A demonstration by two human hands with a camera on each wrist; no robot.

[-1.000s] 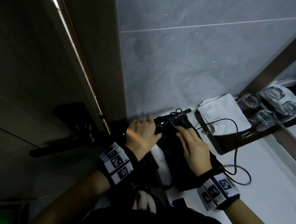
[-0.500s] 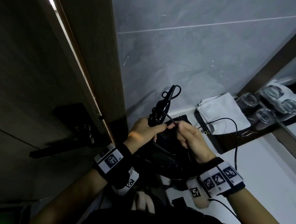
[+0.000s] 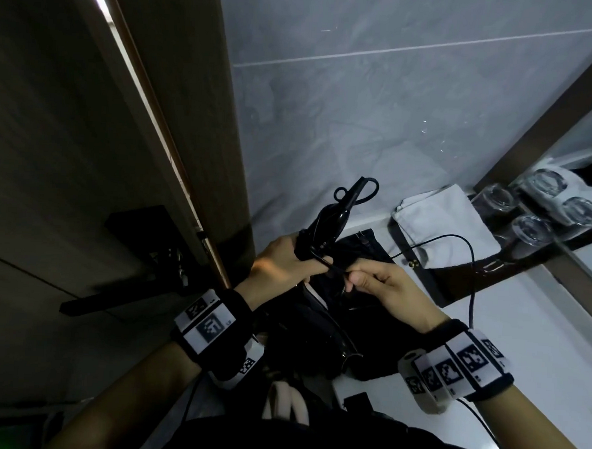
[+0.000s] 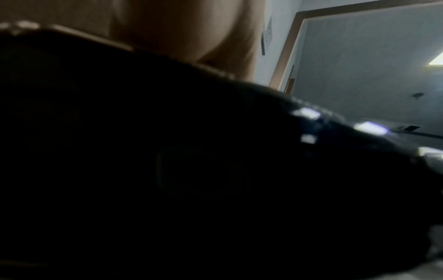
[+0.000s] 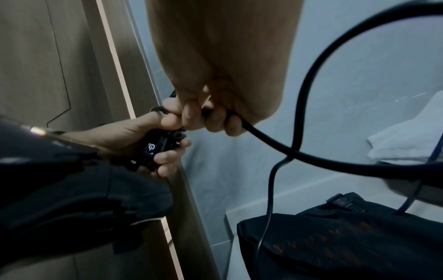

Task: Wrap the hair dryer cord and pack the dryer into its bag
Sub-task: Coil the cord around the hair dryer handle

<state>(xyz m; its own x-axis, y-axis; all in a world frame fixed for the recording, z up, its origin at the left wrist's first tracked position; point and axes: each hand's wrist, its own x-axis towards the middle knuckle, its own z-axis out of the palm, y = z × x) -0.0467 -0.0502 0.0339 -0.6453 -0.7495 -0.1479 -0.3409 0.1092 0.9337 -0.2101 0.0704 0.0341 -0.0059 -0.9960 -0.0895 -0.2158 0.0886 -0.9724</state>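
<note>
Two grips engaged: my left hand wraps the hair dryer handle, raised above the bag at the table's wall edge; my right hand pinches the cord, looping toward the towel.

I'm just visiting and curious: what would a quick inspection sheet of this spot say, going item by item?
Surface: white counter, partly covered.
Job's things: black hair dryer held up by its handle; black bag lies on the counter beneath.
Clutter: folded white towel; upturned glasses on a dark tray.
Hands: left hand grips the dryer handle; right hand pinches the cord beside it.
Cables: dryer cord loops loose over the counter, not yet wrapped.
Surroundings: grey tiled wall, wooden door frame.
</note>
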